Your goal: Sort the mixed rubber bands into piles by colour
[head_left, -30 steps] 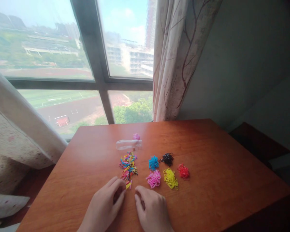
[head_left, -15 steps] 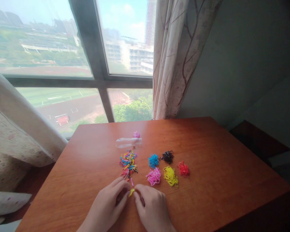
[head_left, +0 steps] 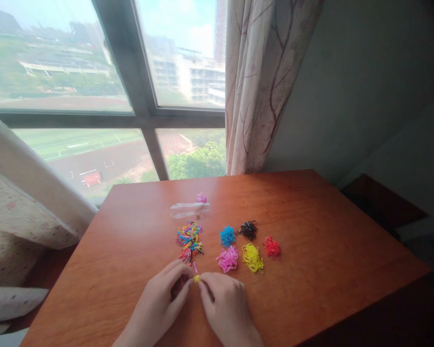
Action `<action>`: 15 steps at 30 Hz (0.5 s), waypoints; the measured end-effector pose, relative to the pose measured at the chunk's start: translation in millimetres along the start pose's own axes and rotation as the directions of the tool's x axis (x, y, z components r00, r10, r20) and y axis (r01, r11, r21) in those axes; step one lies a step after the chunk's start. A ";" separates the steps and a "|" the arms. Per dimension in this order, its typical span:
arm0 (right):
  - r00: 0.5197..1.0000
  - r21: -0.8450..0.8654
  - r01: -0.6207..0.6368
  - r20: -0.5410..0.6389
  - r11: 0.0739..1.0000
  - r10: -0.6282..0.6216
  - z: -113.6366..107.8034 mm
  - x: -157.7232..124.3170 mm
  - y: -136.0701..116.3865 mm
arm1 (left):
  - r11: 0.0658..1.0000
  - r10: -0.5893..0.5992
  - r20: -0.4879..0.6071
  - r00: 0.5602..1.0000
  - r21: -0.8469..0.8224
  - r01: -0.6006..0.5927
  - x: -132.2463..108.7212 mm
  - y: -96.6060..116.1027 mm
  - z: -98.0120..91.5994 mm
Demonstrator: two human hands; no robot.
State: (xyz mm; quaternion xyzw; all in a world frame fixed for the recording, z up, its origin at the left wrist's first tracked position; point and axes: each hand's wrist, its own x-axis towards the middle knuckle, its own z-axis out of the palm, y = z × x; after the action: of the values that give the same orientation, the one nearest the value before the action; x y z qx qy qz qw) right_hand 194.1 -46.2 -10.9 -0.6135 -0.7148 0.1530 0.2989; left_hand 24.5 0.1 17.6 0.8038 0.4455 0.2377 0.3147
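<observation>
Fingertips [head_left: 190, 271] of the left hand [head_left: 163, 291] and right hand [head_left: 223, 295], pinched nearly closed, grip a yellow elastic band [head_left: 196, 278] near multicoloured elastic bands [head_left: 190, 237]

The left hand [head_left: 162, 291] and right hand [head_left: 224, 295] hold a small yellow piece [head_left: 196, 278] between them, over the counter [head_left: 321, 226]. Beyond lies a multicoloured pile [head_left: 190, 236], left of a pink pile [head_left: 228, 260].
</observation>
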 end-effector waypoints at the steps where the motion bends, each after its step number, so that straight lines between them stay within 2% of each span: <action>1: 1.000 -0.006 -0.003 -0.006 1.000 0.003 -0.3 0.2 -0.2 | 1.000 -0.003 -0.019 1.000 0.000 0.003 0.5 -0.9 -1.0; 5: 1.000 -0.036 -0.007 -0.023 0.999 0.007 -1.8 0.9 -1.6 | 1.000 -0.031 -0.078 0.996 -0.002 0.031 5.0 -0.2 -2.9; 9: 0.999 -0.032 -0.004 -0.050 0.999 0.002 -3.3 0.6 -2.3 | 0.999 -0.032 -0.064 0.997 0.021 0.033 12.2 1.4 -4.1; 15: 0.997 0.018 -0.040 -0.073 0.999 0.041 -5.1 0.3 -2.3 | 0.992 -0.086 -0.101 0.991 0.084 0.095 9.8 -16.1 -14.8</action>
State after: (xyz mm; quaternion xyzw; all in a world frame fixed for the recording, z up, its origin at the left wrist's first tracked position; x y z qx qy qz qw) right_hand 195.4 -47.2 -5.5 -0.6305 -0.6894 0.1426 0.3268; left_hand 10.4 19.5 17.3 0.7834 0.5063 0.2419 0.2674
